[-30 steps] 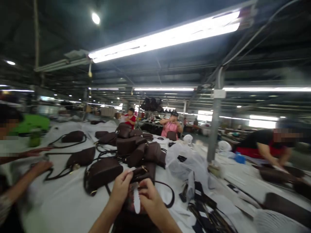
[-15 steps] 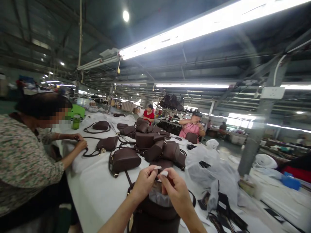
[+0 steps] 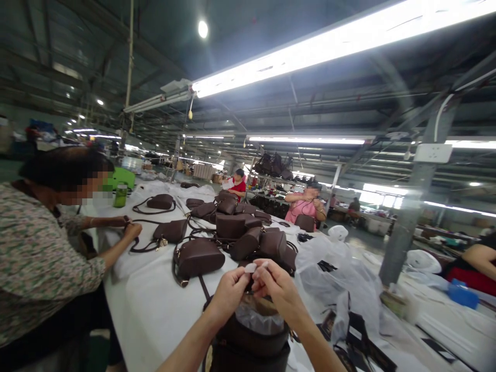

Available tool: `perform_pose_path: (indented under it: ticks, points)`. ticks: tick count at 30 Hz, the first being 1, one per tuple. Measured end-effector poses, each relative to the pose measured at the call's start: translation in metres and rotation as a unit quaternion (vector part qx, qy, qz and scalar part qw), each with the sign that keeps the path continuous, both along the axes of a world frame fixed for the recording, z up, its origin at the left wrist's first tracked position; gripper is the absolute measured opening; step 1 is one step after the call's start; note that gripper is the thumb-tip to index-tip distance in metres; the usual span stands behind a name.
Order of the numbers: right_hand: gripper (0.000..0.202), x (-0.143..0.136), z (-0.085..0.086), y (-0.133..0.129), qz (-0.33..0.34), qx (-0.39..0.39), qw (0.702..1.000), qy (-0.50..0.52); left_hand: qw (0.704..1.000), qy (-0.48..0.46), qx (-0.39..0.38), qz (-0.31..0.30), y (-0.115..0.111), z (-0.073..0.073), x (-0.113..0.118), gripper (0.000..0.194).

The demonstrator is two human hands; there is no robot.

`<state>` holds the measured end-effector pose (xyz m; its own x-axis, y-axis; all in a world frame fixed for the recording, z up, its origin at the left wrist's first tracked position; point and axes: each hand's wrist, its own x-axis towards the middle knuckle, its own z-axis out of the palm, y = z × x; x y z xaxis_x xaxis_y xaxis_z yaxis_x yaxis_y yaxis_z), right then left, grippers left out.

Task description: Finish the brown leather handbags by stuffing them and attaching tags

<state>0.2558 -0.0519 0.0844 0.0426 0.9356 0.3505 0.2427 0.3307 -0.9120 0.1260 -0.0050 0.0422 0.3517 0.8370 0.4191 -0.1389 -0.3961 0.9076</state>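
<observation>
Just above an open dark brown handbag [image 3: 248, 349], my two hands are close together. My left hand [image 3: 228, 289] is closed in a pinch on a small white piece [image 3: 250, 268], which looks like paper or tape. My right hand [image 3: 277, 284] is closed too, its fingertips pinching a whitish bit at the same spot; whether it is part of the same piece I cannot tell. Clear plastic lining [image 3: 258, 320] shows inside the bag's mouth. The bag stands upright at the table's near edge.
Several brown handbags [image 3: 199, 256] are heaped ahead on the white-covered table [image 3: 155, 299]. To the right lie a clear plastic bag [image 3: 333, 268] and black tags [image 3: 358, 330]. A co-worker in a floral shirt [image 3: 50, 253] handles a strap at left; others work farther back.
My hands have shifted slightly upward and closer together, and the white piece in my left fingers shows more. At far right, a person's arm has come into view.
</observation>
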Motion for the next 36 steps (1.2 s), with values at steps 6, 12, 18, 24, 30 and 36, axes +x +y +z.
perform_pose_path:
  ticks: [6, 12, 18, 24, 30, 36]
  points:
    - [0.088, 0.007, -0.005, -0.004, 0.051, -0.066, 0.996, 0.041, 1.000, -0.008, -0.007, 0.011, 0.001, -0.003, 0.002, 0.035]
    - [0.080, 0.007, -0.001, -0.005, 0.062, -0.091, 0.994, -0.024, 0.999, 0.028, 0.019, 0.016, -0.001, -0.005, 0.003, 0.035]
    - [0.065, 0.002, 0.006, -0.007, 0.050, -0.105, 0.993, -0.012, 0.999, 0.040, 0.028, 0.012, -0.005, -0.003, 0.001, 0.032]
    - [0.051, 0.002, 0.006, -0.010, 0.062, -0.118, 0.991, 0.015, 0.997, 0.064, 0.036, 0.027, -0.007, 0.000, -0.001, 0.032]
    - [0.039, -0.001, -0.001, -0.005, 0.064, -0.087, 0.993, 0.040, 0.994, 0.088, 0.047, 0.037, -0.010, -0.001, -0.002, 0.027]
    - [0.048, -0.002, 0.000, 0.000, 0.043, -0.095, 0.990, 0.091, 0.980, 0.164, 0.092, 0.058, -0.008, -0.006, -0.004, 0.029]
